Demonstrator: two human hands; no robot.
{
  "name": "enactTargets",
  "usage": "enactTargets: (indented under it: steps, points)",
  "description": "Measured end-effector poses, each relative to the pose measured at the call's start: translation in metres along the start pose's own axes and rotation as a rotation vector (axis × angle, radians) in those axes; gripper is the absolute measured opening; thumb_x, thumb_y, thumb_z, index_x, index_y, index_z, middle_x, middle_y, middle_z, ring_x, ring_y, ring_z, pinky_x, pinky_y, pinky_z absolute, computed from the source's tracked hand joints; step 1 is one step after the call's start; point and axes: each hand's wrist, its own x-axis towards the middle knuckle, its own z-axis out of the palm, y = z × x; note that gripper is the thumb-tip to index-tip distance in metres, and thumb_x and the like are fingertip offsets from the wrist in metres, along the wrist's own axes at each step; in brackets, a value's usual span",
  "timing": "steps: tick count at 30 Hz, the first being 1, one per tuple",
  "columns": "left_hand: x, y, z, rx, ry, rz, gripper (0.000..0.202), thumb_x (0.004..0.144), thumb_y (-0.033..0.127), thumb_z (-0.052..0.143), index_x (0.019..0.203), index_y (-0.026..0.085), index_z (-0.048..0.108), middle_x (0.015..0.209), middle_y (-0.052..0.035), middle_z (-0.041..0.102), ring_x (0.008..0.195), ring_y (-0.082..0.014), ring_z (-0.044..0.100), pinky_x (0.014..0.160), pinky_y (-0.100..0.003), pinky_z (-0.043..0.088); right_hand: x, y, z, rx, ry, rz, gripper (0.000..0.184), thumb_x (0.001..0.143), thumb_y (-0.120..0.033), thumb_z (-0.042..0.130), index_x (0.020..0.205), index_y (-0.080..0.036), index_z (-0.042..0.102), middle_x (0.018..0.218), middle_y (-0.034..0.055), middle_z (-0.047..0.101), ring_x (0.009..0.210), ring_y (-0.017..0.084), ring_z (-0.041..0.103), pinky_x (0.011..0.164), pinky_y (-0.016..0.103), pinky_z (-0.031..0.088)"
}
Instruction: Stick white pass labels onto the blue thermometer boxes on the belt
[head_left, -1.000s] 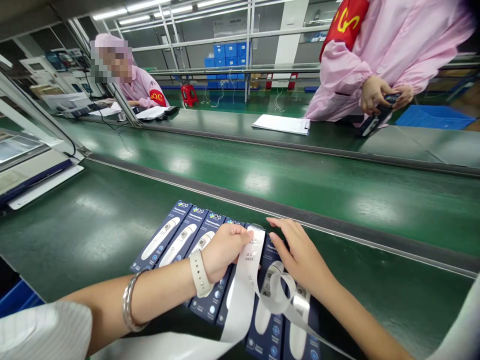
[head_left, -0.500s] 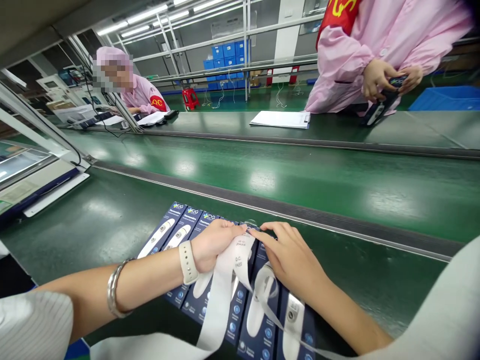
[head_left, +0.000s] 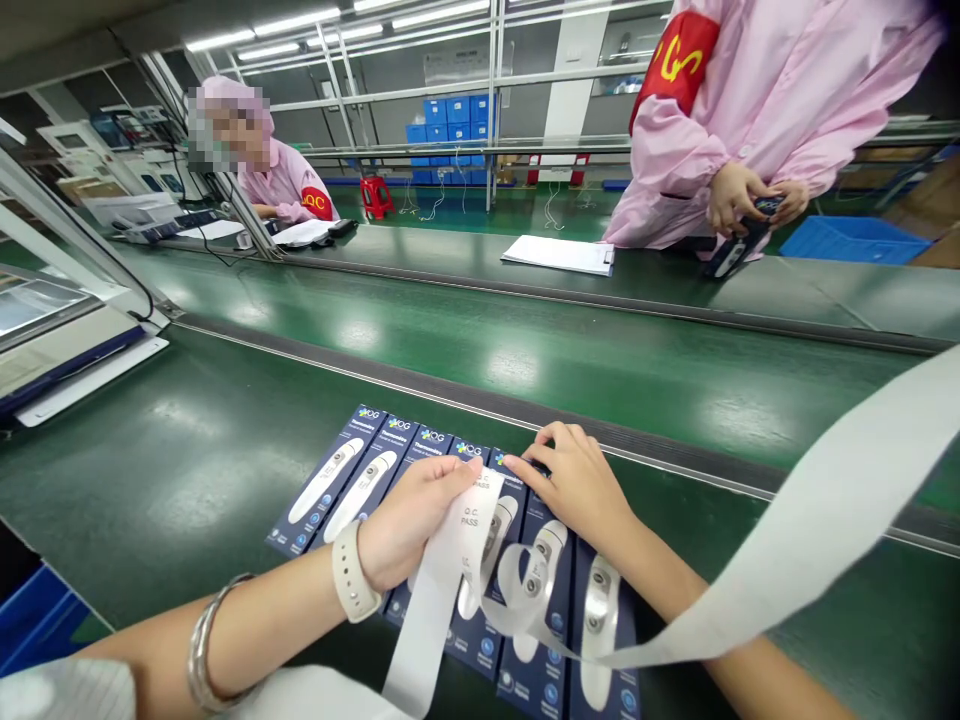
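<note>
Green conveyor belt point(head_left: 150, 470) bearing navy thermometer boxes point(head_left: 352, 480) in a tight row. White Q.C. PASS paper strip point(head_left: 457, 530) across the boxes, pinched closed in left hand point(head_left: 420, 525). Right hand point(head_left: 574, 490) open, fingers point(head_left: 555, 437) spread on box tops, just beside strip. Beyond the belt, co-worker in pink smock point(head_left: 750, 130).

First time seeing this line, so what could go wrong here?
The loose white Q.C. PASS label strip trails off to the right and might tangle or tear. The thermometer boxes sit edge to edge under the left hand and right hand, so a slip might push them askew.
</note>
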Motion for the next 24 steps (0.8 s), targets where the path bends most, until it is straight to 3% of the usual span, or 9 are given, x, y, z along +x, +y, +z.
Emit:
enactTargets:
  steps: [3, 6, 9, 11, 14, 16, 19, 24]
  points:
    - [0.000, -0.003, 0.003, 0.102, -0.028, 0.159, 0.037, 0.079, 0.044, 0.052, 0.059, 0.016, 0.039, 0.052, 0.0065, 0.033, 0.047, -0.0053, 0.028, 0.046, -0.020, 0.023, -0.011, -0.015, -0.008, 0.256, 0.163, 0.029, 0.025, 0.087, -0.038, 0.041, 0.094, -0.022, 0.060, 0.095, 0.0060, 0.056, 0.096, 0.021, 0.048, 0.082, 0.040, 0.037]
    - [0.000, -0.005, 0.008, 0.206, -0.054, 0.311, 0.033, 0.083, 0.042, 0.047, 0.063, 0.016, 0.042, 0.055, 0.0057, 0.035, 0.051, -0.0066, 0.030, 0.048, -0.020, 0.025, -0.031, -0.037, -0.016, 0.665, 0.143, 0.117, 0.029, 0.086, -0.036, 0.043, 0.112, -0.023, 0.048, 0.098, 0.0045, 0.057, 0.092, 0.017, 0.052, 0.081, 0.034, 0.042]
    - [-0.003, -0.007, 0.014, 0.268, -0.091, 0.398, 0.028, 0.084, 0.039, 0.046, 0.068, 0.016, 0.048, 0.060, 0.0037, 0.043, 0.056, -0.0080, 0.038, 0.053, -0.021, 0.031, -0.049, -0.054, -0.019, 0.893, 0.123, 0.257, 0.027, 0.084, -0.036, 0.049, 0.108, -0.023, 0.048, 0.095, 0.0042, 0.058, 0.086, 0.016, 0.055, 0.073, 0.030, 0.046]
    - [-0.006, -0.009, 0.017, 0.276, -0.133, 0.451, 0.019, 0.084, 0.035, 0.047, 0.086, 0.017, 0.053, 0.073, 0.0005, 0.053, 0.066, -0.0105, 0.047, 0.059, -0.022, 0.037, -0.056, -0.059, -0.020, 0.956, 0.156, 0.326, 0.024, 0.084, -0.035, 0.050, 0.105, -0.023, 0.049, 0.093, 0.0039, 0.059, 0.082, 0.015, 0.057, 0.069, 0.028, 0.046]
    - [-0.010, -0.011, 0.020, 0.321, -0.180, 0.541, 0.028, 0.084, 0.030, 0.049, 0.112, 0.023, 0.046, 0.100, -0.0039, 0.054, 0.089, -0.0149, 0.052, 0.070, -0.024, 0.041, -0.063, -0.060, -0.022, 0.970, 0.202, 0.348, 0.021, 0.084, -0.032, 0.051, 0.104, -0.025, 0.051, 0.094, 0.0031, 0.059, 0.083, 0.015, 0.057, 0.070, 0.028, 0.046]
    - [-0.011, -0.011, 0.022, 0.365, -0.183, 0.573, 0.021, 0.085, 0.029, 0.047, 0.105, 0.023, 0.049, 0.098, -0.0031, 0.053, 0.089, -0.0148, 0.052, 0.071, -0.024, 0.041, -0.066, -0.059, -0.023, 0.951, 0.213, 0.354, 0.021, 0.084, -0.032, 0.051, 0.103, -0.025, 0.051, 0.093, 0.0031, 0.059, 0.084, 0.015, 0.057, 0.070, 0.028, 0.046]
    - [-0.008, -0.012, 0.025, 0.382, -0.163, 0.553, 0.013, 0.085, 0.032, 0.047, 0.088, 0.020, 0.050, 0.080, 0.0006, 0.052, 0.071, -0.0106, 0.050, 0.063, -0.022, 0.039, -0.069, -0.056, -0.026, 0.903, 0.193, 0.340, 0.018, 0.084, -0.034, 0.050, 0.097, -0.023, 0.052, 0.087, 0.0028, 0.059, 0.079, 0.015, 0.056, 0.066, 0.027, 0.045]
    - [0.000, -0.014, 0.033, 0.454, -0.062, 0.512, 0.034, 0.084, 0.041, 0.044, 0.060, 0.018, 0.037, 0.054, 0.0053, 0.031, 0.051, -0.0079, 0.029, 0.048, -0.021, 0.026, -0.067, -0.051, -0.033, 0.749, 0.118, 0.309, 0.020, 0.085, -0.038, 0.046, 0.077, -0.021, 0.051, 0.070, -0.0012, 0.053, 0.066, 0.012, 0.050, 0.060, 0.025, 0.040]
